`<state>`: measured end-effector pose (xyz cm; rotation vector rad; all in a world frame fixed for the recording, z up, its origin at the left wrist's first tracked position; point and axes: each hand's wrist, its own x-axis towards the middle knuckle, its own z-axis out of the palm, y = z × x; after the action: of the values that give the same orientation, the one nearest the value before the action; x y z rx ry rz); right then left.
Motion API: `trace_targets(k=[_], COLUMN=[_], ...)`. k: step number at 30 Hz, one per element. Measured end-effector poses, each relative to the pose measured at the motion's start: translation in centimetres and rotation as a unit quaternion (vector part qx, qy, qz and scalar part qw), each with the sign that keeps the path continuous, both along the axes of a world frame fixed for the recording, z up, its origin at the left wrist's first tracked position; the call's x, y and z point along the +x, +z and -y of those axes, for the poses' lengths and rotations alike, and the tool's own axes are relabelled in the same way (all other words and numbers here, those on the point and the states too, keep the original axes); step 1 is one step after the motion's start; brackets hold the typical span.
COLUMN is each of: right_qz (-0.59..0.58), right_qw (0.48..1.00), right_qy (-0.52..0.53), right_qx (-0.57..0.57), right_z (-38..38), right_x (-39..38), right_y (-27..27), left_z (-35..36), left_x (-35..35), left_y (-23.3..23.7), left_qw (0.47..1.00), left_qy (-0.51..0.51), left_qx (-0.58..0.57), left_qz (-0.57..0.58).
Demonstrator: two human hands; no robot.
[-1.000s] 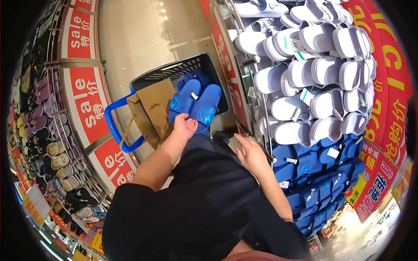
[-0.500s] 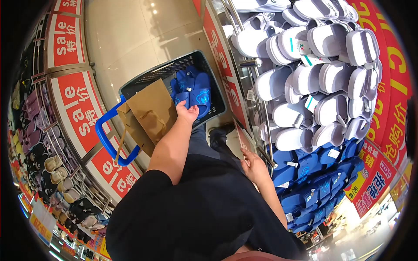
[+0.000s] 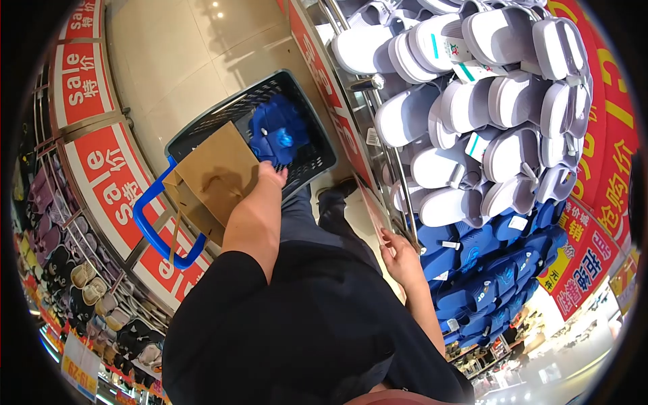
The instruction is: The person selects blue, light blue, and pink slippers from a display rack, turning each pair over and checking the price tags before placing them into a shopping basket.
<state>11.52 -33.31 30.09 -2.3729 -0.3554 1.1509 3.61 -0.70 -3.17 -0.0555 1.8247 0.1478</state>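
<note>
Blue slippers (image 3: 278, 129) lie inside a dark basket (image 3: 316, 125), slightly blurred. Just below them, at the near side of the basket, is my left hand (image 3: 272, 175), with its fingers loosely apart and no slipper visibly gripped. Its fingertips are close to the slippers and to a brown paper bag (image 3: 212, 172), which stands partly in the basket. My right hand (image 3: 402, 260) hangs by the rack's edge, loosely curled and open, with nothing in it.
At the right, a metal rack (image 3: 405, 202) holds white slippers (image 3: 466, 108) above blue slippers (image 3: 489, 263). Shoe shelves with red sale signs (image 3: 108, 172) run along the left. The basket's blue handle (image 3: 150, 226) sticks out at its left.
The basket, bag and slippers appear shifted left in view. My left hand has moved down from the slippers, which it touched before. The rack also appears shifted left.
</note>
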Motion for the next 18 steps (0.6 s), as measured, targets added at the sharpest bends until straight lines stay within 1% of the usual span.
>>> trace_targets(k=[1, 3, 7, 9, 11, 14, 17, 18], right_qz=[-0.002, -0.013, -0.013, -0.003, 0.000, 0.002, 0.010, 0.017], right_qw=[1.000, 1.000, 0.999, 0.998, 0.998, 0.997, 0.995, 0.993], right_qy=[-0.001, -0.007, -0.027, -0.041, -0.047, -0.061, -0.086, -0.098], right_qx=[-0.004, -0.015, 0.027, 0.038, 0.045, 0.047, 0.053, 0.056], right_z=[0.7, 1.3, 1.7, 2.2, 2.7, 4.2, 5.6, 5.9], right_x=[-0.4, -0.9, -1.2, -1.6, -1.9, -2.7, -3.7, -4.0], right_y=[-0.5, -0.6, -0.3, -0.4, -0.1, 0.0, 0.2, 0.4], left_z=[0.8, 2.6, 5.0, 5.2, 5.4, 5.6, 5.8, 5.8], left_x=[-0.1, 0.0, -0.7, -1.4, -1.6, -1.6, -1.6, -1.9], left_y=[0.4, 0.9, 1.2, 2.0, 2.9, 3.4, 4.4, 4.7], left_qw=[0.999, 0.997, 0.985, 0.960, 0.917, 0.812, 0.746, 0.742], left_qy=[-0.023, -0.078, -0.165, -0.268, -0.387, -0.575, -0.653, -0.655], left_qx=[-0.021, -0.011, -0.030, -0.016, 0.005, 0.048, 0.095, 0.102], left_qz=[0.022, 0.024, 0.049, 0.083, 0.095, 0.086, 0.086, 0.098])
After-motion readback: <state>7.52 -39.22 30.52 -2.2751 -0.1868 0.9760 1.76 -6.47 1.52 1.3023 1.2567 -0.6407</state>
